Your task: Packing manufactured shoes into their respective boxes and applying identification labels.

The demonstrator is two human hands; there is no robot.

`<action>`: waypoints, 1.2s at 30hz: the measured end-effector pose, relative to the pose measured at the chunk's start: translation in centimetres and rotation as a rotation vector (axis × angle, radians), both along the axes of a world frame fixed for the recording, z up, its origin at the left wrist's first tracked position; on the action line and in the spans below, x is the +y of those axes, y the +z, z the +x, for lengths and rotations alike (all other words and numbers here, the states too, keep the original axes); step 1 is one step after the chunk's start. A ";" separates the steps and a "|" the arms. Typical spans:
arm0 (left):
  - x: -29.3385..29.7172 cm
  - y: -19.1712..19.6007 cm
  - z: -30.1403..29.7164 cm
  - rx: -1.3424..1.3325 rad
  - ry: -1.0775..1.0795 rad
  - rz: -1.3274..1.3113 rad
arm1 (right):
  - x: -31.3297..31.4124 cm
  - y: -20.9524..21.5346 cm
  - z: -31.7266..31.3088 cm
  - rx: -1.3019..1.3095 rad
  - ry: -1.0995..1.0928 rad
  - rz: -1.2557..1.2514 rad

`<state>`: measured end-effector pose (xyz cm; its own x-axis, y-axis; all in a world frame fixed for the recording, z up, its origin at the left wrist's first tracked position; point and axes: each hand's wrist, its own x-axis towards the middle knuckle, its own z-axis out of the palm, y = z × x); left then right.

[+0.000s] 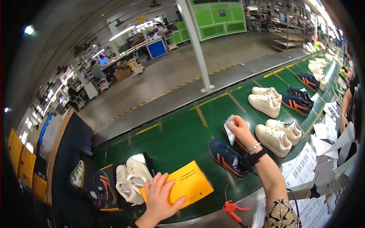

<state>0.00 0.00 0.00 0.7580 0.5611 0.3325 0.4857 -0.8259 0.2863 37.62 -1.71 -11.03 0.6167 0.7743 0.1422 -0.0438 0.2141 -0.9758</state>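
My left hand (159,197) lies with spread fingers on a yellow cardboard panel (192,182), perhaps part of a shoebox, at the near edge of the green conveyor belt (178,144). Farther right, my right hand (243,132) pinches a small whitish, translucent plastic packet (229,131) above a pair of navy shoes with orange stripes. The nearer navy shoe (224,155) shows well; my hand and wrist partly cover the other. A cream sneaker pair (131,176) sits left of the panel, close to my left fingers.
Cream sneakers (279,138) and more navy shoes (298,102) line the belt to the right. A red air blow gun (234,212) lies at the near edge. Printed paper sheets (302,165) are piled at right, near another person's arm (345,108). A dark board (72,148) stands left.
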 end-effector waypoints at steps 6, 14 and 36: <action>0.1 0.3 -0.2 -0.120 -0.036 -0.224 | -4.7 14.0 -12.7 -0.812 0.536 -0.194; -0.8 0.8 -0.4 -0.205 0.016 -0.504 | -6.0 15.1 -19.5 -1.169 0.812 -0.229; 0.9 1.0 -2.7 -0.080 -0.177 -0.432 | -7.6 14.1 -17.4 -0.871 0.421 -0.410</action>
